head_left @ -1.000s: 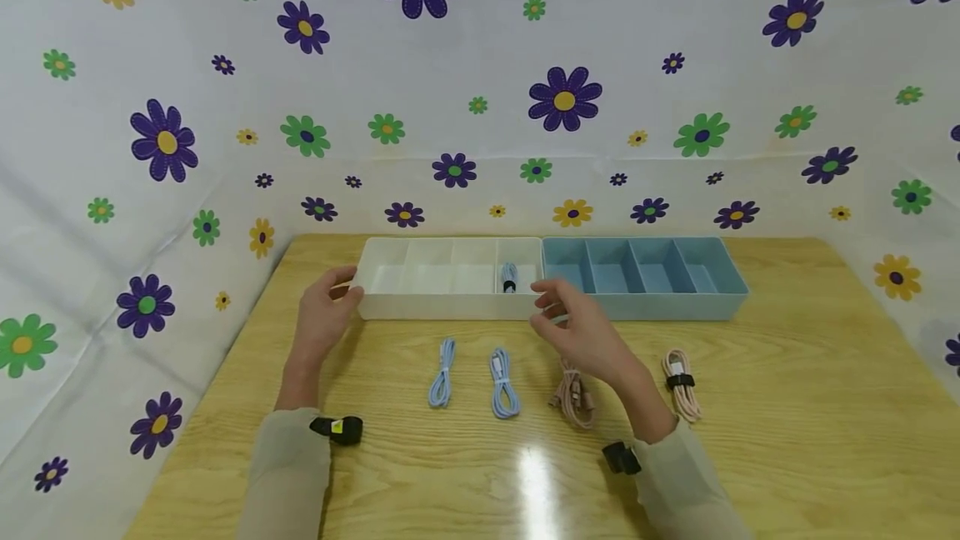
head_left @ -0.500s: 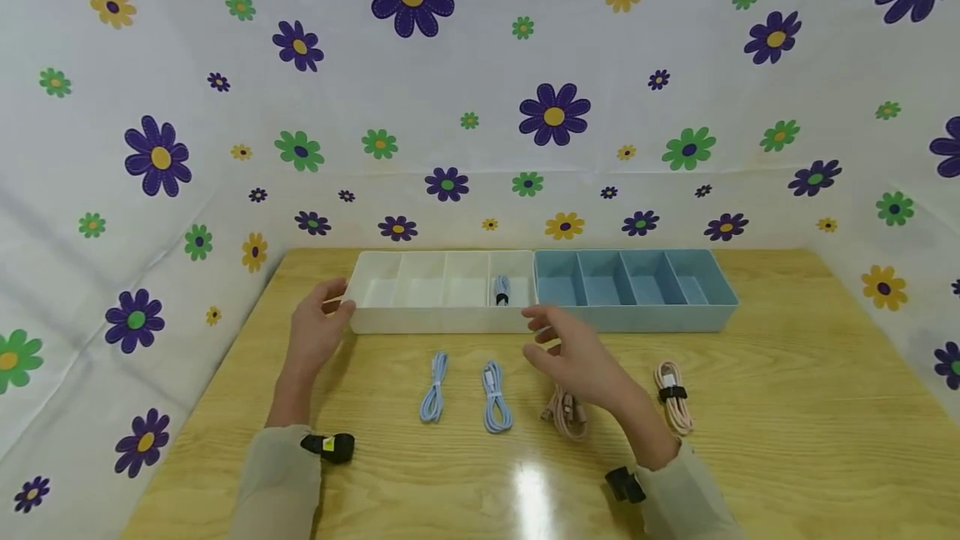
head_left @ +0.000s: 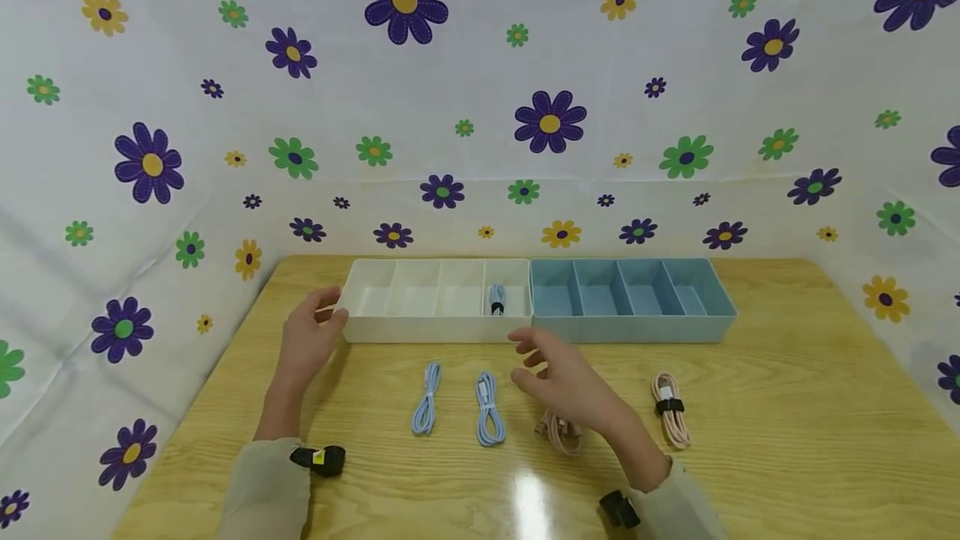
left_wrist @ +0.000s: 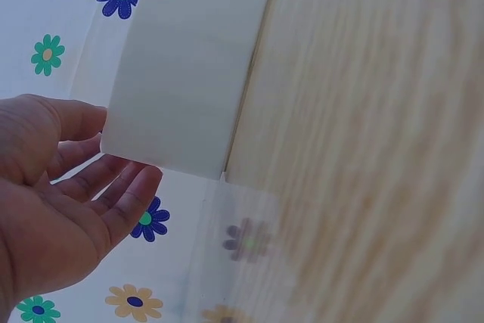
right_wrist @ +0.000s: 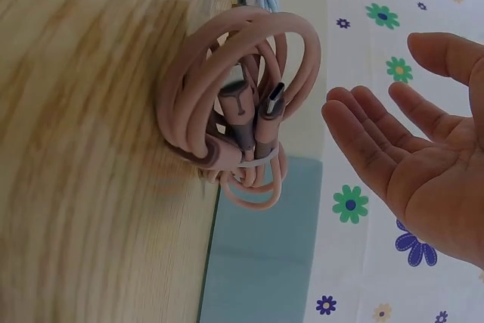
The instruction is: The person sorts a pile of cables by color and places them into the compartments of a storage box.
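My left hand point(head_left: 309, 336) is at the left end of a white four-compartment organizer box point(head_left: 435, 330); in the left wrist view its relaxed fingers touch the end wall point(left_wrist: 189, 66). A coiled light-blue cable with a black strap point(head_left: 497, 297) lies in that box's rightmost compartment. My right hand point(head_left: 566, 386) hovers in front of the boxes, fingers loosely bent, holding nothing. Below it lies a coiled pink cable point(right_wrist: 242, 96), partly hidden in the head view. To its left rest two coiled light-blue cables point(head_left: 426, 402), and to its right a pink cable with a black strap point(head_left: 671, 415).
A blue organizer box point(head_left: 633, 329) with similar compartments adjoins the white one on the right. Both stand near the back edge of the wooden table point(head_left: 795, 407). A flower-print white cloth point(head_left: 480, 65) hangs behind and at both sides.
My right hand has drawn back from the front rim of the boxes toward me. The left hand stays at the white box's end. The head view has tilted up slightly.
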The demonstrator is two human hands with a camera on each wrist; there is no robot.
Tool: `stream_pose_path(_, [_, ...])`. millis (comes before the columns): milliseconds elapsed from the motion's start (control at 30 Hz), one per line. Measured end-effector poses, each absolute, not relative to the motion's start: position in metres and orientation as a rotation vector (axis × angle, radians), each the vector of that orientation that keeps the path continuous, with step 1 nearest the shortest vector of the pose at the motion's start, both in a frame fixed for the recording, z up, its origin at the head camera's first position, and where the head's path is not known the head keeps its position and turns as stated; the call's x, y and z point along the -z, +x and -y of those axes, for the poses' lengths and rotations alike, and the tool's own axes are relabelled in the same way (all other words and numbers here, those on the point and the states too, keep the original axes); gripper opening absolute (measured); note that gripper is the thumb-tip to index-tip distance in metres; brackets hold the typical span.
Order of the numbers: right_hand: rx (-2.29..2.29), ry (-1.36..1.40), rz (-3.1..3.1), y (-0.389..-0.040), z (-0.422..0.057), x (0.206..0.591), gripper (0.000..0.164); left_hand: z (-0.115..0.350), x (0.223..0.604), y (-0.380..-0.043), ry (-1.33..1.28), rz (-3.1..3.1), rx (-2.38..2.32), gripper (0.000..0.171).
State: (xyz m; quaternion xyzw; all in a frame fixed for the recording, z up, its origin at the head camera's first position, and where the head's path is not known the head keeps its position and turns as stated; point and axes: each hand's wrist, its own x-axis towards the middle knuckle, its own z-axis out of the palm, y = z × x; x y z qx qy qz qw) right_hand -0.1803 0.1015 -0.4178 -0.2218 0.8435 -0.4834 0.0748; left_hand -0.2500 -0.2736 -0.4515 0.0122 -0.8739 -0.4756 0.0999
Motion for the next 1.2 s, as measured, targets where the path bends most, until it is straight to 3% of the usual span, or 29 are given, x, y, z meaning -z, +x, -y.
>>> stream_pose_path(1200, [1.303, -0.634, -2.570, -0.1766, -0.0930, 0.4222, 0.050, 0.2694, 0.4467, -0.2472, 0.082, 2.617, 1.392, 0.041])
